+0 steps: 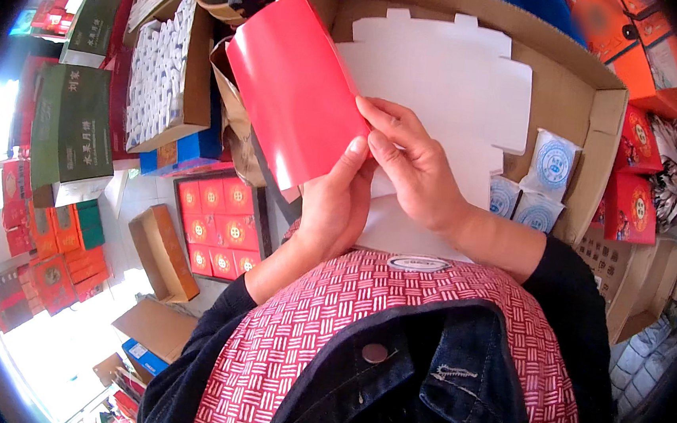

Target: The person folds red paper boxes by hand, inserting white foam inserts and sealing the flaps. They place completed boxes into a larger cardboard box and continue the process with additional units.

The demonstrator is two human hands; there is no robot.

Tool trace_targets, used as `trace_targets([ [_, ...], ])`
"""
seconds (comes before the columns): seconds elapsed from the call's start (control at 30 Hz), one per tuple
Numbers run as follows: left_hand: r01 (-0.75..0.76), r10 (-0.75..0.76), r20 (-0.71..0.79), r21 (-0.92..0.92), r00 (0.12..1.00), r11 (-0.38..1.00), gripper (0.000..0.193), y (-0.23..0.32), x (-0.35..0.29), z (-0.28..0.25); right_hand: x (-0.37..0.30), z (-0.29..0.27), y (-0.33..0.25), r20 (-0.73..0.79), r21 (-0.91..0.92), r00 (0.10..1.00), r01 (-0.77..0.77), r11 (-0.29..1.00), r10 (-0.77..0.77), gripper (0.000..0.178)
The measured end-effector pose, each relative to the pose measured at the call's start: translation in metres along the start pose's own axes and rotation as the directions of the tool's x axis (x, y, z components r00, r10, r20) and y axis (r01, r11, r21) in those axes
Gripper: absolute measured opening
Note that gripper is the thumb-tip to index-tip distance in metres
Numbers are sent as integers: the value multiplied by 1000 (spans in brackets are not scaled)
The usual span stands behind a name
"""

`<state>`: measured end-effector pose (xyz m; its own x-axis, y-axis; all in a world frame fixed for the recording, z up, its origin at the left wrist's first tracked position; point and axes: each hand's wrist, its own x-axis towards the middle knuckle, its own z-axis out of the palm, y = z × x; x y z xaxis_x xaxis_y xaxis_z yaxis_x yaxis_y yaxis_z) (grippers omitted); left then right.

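A glossy red folding carton (292, 89) is held up in front of me, tilted to the left, with a white inner edge at its top. My left hand (330, 211) grips its lower end, the thumb on the red face and the other fingers mostly hidden. My right hand (421, 170) pinches the carton's right edge near the bottom corner. Behind them, flat white carton blanks (436, 76) lie in a shallow cardboard tray (602, 145). Several white wrapped packets with blue round prints (551, 161) sit at the tray's right side.
To the left stands an open box of white wrapped packets (159, 70) beside green boxes (75, 123). A dark-framed tray of red square boxes (222, 226) is lower left, next to an open cardboard box (162, 253). Orange boxes (657, 54) and red packs (633, 207) stand at right.
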<state>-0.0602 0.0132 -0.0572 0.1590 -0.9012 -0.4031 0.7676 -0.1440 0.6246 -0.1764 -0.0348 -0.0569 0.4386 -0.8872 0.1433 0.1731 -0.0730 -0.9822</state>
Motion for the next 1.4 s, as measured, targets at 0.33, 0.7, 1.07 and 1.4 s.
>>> trace_targets([
  [0.33,320,-341,365,117,867,940,42,9,-12,1,36,-22,-27,-164,200,947,-240,950,274,41],
  [0.7,-595,361,507,440,783,673,82,59,54,45,4,-53,-28,-144,157,962,-208,965,231,54],
  [1.07,-493,278,498,375,822,785,74,64,82,55,71,-109,-61,-35,-129,990,134,983,-139,63],
  [1.4,-410,95,487,598,868,688,41,83,127,53,90,-132,-45,91,17,985,-148,989,145,42],
])
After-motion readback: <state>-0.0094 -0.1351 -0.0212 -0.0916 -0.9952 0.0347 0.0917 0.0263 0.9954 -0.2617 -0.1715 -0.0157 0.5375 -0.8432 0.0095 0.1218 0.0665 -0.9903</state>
